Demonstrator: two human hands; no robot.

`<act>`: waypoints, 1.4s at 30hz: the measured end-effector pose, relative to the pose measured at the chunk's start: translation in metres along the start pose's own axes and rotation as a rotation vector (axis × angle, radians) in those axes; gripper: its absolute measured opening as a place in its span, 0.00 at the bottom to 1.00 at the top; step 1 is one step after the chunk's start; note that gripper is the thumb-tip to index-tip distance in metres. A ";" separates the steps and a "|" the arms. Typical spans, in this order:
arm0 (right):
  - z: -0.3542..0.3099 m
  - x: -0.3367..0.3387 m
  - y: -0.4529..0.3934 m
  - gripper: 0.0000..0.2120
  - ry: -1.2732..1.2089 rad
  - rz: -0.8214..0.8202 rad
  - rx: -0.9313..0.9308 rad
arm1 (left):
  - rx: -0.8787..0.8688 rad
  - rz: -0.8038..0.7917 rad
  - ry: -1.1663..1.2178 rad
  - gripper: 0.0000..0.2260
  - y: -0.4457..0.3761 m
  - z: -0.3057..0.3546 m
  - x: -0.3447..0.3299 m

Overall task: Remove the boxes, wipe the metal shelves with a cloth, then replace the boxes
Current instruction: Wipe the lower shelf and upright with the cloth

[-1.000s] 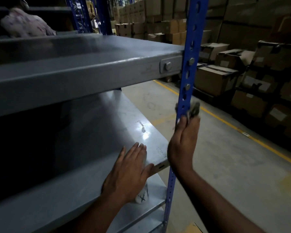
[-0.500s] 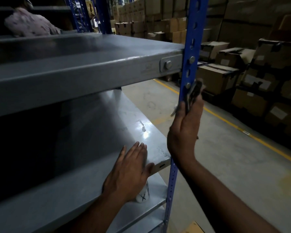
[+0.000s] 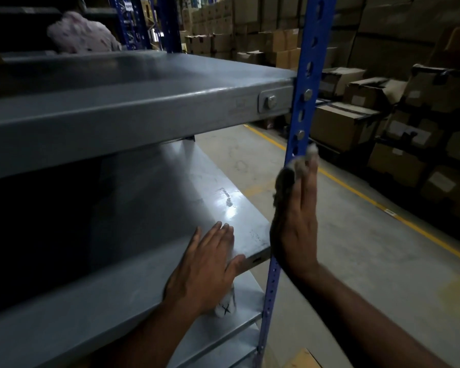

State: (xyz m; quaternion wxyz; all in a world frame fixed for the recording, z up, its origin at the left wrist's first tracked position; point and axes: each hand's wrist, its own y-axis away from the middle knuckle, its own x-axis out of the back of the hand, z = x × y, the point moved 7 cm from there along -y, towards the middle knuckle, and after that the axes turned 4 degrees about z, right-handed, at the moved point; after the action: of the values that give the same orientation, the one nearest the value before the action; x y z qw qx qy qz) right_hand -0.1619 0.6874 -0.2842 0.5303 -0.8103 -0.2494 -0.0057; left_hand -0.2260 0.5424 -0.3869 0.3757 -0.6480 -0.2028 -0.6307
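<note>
Head view is showing me a grey metal shelf (image 3: pixel 149 208) lying bare in a dim warehouse, its top catching a glare patch, with another grey shelf (image 3: pixel 133 107) bolted above it to a blue perforated upright (image 3: pixel 302 107). Stacked cardboard boxes (image 3: pixel 343 123) are sitting across a concrete aisle edged by a yellow floor line (image 3: pixel 356 192). I am seeing the left hand (image 3: pixel 205 266) lying flat on the lower shelf's front corner, fingers straight and together. The right hand (image 3: pixel 296 229) is pressing a grey cloth (image 3: pixel 290 176) against the upright with straight fingers.
</note>
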 end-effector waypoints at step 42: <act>0.001 -0.085 0.077 0.29 0.336 -0.874 0.178 | 0.437 0.187 0.254 0.38 0.074 -0.082 0.038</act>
State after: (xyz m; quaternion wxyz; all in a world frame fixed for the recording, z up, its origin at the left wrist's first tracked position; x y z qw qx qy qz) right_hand -0.2052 0.6303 -0.3734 0.5784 -0.5687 -0.4774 -0.3380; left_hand -0.2214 0.4266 -0.3730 0.5858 -0.4832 -0.2245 -0.6107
